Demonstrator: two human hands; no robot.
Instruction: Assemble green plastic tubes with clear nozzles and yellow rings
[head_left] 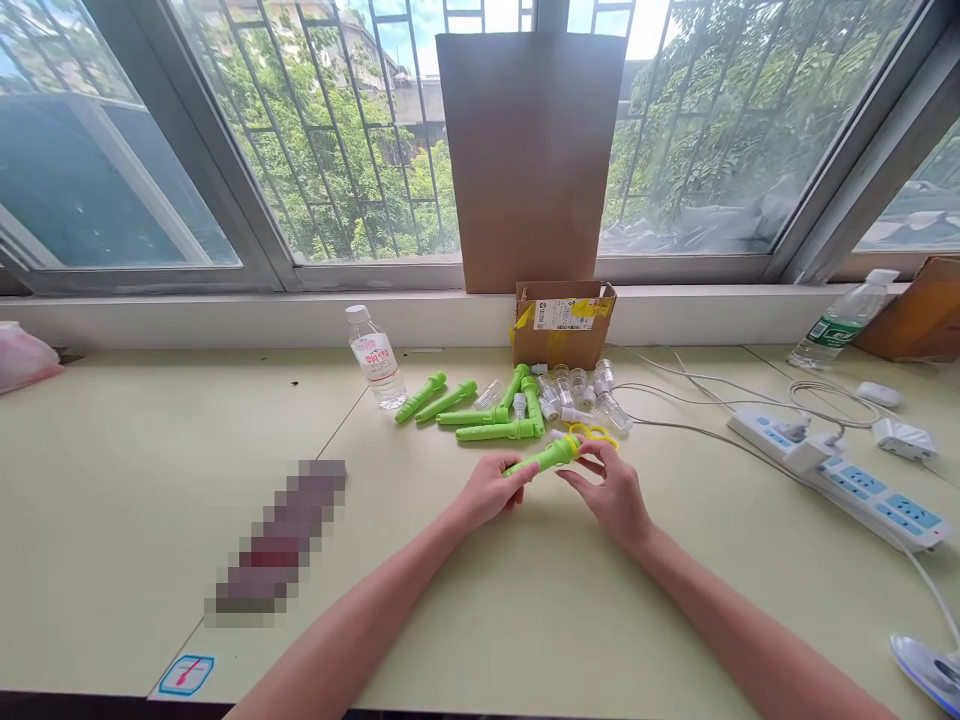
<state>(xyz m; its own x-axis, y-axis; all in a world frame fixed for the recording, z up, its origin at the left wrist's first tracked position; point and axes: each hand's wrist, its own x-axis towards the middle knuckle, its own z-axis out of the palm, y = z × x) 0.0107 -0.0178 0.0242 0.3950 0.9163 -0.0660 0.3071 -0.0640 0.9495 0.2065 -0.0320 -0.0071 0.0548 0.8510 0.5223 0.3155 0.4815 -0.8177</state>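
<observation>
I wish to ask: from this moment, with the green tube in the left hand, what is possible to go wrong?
The green tube might twist or slip, since the left hand grips its body while fingers of the right hand are at its yellow collar.
The loose clear plastic cylinders lie just beyond the hands, so a careless knock could perhaps set one rolling.
</observation>
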